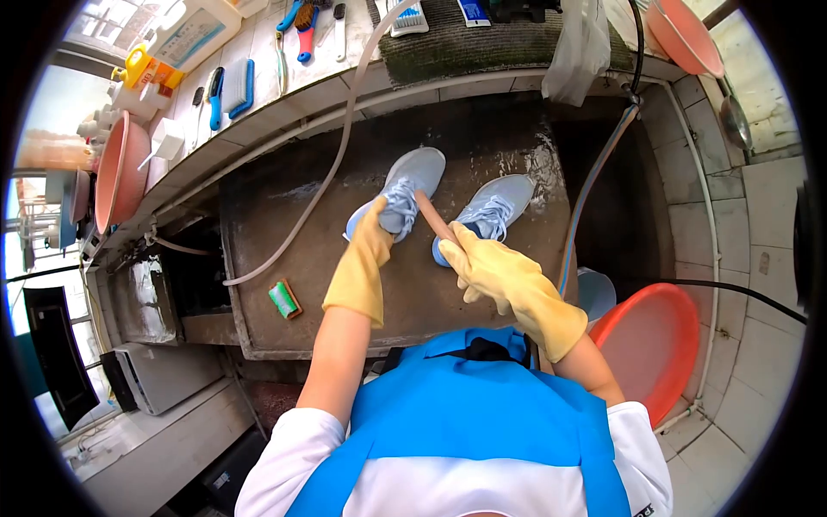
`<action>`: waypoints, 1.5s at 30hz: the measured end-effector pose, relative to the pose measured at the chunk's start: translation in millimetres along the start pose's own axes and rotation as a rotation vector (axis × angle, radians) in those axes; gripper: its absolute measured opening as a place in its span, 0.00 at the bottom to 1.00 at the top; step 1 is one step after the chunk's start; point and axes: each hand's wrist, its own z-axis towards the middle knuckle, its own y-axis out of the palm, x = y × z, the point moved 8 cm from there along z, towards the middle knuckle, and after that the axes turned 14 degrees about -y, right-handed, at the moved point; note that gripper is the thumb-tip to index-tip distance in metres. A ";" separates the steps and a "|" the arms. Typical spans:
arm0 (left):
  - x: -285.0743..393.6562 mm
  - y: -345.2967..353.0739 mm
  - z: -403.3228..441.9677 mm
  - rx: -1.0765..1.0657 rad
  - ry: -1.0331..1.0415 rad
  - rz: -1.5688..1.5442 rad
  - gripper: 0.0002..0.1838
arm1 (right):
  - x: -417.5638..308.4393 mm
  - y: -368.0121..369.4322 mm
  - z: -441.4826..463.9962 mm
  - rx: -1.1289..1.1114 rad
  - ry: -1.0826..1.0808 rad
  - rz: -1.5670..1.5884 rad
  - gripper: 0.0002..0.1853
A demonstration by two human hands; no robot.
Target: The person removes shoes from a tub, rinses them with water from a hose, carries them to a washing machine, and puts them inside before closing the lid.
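Note:
Both my hands wear yellow rubber gloves. My left hand grips the side of a light blue-grey lace-up shoe on the dark stone slab. Its fingers are partly hidden behind the shoe. In my right hand is a pinkish hose, its end pointing at the laces of that shoe. The matching shoe stands just to the right, beyond my right hand, with its toe pointing away from me. No water stream can be made out at the hose end.
A green and orange sponge lies left on the slab. Brushes and bottles line the tiled ledge beyond. A pale hose crosses the slab. At right are a red basin, a bucket and a blue-striped hose.

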 end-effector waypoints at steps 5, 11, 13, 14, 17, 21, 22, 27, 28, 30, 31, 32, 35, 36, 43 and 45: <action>-22.9 23.1 -24.2 0.150 0.775 0.765 0.25 | -13.6 19.1 -16.8 -0.112 0.008 -0.020 0.37; -39.9 35.9 -35.4 0.471 0.732 1.196 0.27 | -21.9 36.2 -27.6 -0.189 -0.001 -0.049 0.35; -50.4 37.7 -21.3 0.244 0.904 1.009 0.27 | -6.5 29.7 -26.3 -0.089 0.010 0.013 0.35; -52.1 40.0 -20.1 0.016 1.061 0.813 0.27 | -5.1 29.6 -26.5 -0.090 0.009 0.010 0.35; -59.2 34.8 31.7 0.024 1.013 0.860 0.28 | -18.3 33.6 -31.7 -0.118 -0.018 0.000 0.31; -65.8 37.2 32.4 0.073 1.006 0.918 0.30 | -40.0 56.6 -29.0 -0.232 -0.050 -0.186 0.31; -67.8 36.8 25.4 0.071 1.000 0.918 0.31 | -37.5 56.7 -29.2 -0.230 -0.048 -0.185 0.31; -69.3 47.9 -2.8 0.104 0.976 0.966 0.32 | -5.1 22.9 -41.4 -0.058 0.069 0.046 0.33; -69.7 51.6 -15.6 0.100 0.976 0.967 0.32 | 5.8 17.8 -44.4 0.015 0.100 0.072 0.34; -66.9 58.4 -34.1 0.031 1.043 0.894 0.34 | 9.3 15.1 -47.2 0.063 0.117 0.068 0.36; -67.4 57.9 -31.4 -0.002 1.096 0.829 0.31 | 0.1 18.0 -50.2 0.011 0.127 0.049 0.36; -69.4 57.3 -24.3 -0.014 1.096 0.837 0.31 | -5.4 21.7 -52.1 -0.042 0.137 0.030 0.36; -66.4 61.4 -46.3 0.024 1.110 0.856 0.30 | -3.4 36.1 -46.1 -0.084 0.021 -0.014 0.36; -64.8 61.1 -52.8 0.041 1.116 0.861 0.29 | -4.8 32.2 -47.1 -0.093 0.034 0.013 0.36; -47.9 51.1 -35.2 0.005 1.090 0.651 0.25 | 8.9 23.4 -44.7 -0.010 0.085 0.099 0.34; -48.0 46.4 -30.0 0.034 1.050 0.674 0.26 | 6.9 17.5 -41.1 -0.013 0.090 0.098 0.33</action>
